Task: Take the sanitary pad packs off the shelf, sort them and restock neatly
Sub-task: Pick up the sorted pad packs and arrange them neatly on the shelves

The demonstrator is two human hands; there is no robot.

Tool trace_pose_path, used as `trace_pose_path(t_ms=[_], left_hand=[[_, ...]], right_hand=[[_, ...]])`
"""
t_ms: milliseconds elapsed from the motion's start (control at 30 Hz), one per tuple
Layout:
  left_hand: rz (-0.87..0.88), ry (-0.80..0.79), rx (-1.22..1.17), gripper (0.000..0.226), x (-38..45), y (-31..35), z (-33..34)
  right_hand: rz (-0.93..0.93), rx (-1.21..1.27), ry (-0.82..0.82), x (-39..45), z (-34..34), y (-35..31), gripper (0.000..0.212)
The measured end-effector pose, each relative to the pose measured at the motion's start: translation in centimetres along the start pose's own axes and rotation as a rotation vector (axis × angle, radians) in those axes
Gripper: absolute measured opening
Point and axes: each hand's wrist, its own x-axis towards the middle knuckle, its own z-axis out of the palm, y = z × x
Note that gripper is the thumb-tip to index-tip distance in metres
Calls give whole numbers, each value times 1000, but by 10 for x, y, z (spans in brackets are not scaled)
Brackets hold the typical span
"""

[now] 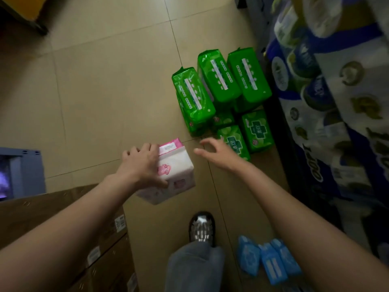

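My left hand (140, 165) grips a white and pink sanitary pad pack (179, 171) above the tiled floor, fingers curled over its top edge. My right hand (214, 152) hovers to the pack's right with fingers spread and loosely curved, holding nothing, just above a small green pack. Several green pad packs (219, 89) stand and lie grouped on the floor beside the shelf. Blue pad packs (269, 262) lie on the floor at the lower right, partly hidden by my right forearm.
A shelf with large blue and white tissue roll packs (328, 102) runs along the right. Stacked cardboard boxes (84, 239) stand at the lower left, with a grey-blue crate (27, 169) behind them. My shoe (202, 226) and trouser leg are at bottom centre.
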Motion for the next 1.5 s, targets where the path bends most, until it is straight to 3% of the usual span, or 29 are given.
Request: trace_pose_path(t_ms=[67,167,267,333,433,600,733,900,1067,1133,1233,1333,1500], left_hand=[[51,-88,-148,95,-14,13,-12],[117,-295,-463,69,-49,44,-30],[214,-452,-613,57,-105,84,-29],[279,-504,-635,68,-150,117,-22],[351,-582,-633,77,-217,172,-13],[441,-755,-579,59,-285,234,24],[499,-827,-514,46,-322,262,80],[575,-698,-146,85,-354,287,194],[621,-532,257,88,-394,321,297],[617,-456,254,84,-414,337,321],[600,-304,208,65,-446,369,339],[584,-166,208,62,-477,408,363],[596,-137,126,57,-540,496,451]], right_hand=[[3,237,-133,-42,1,15,51],[7,455,-150,-107,-3,46,47],[18,475,-201,-182,-11,76,69],[32,442,-223,-238,-15,91,89],[16,438,-227,-328,-19,110,91],[86,476,-189,-445,0,174,100],[156,625,-76,-505,72,235,103],[241,562,98,-551,198,294,96],[374,386,98,-587,268,355,108],[426,315,154,-604,277,377,111],[538,167,241,-637,282,414,98],[662,77,283,-682,293,460,93],[873,96,393,-782,348,548,97]])
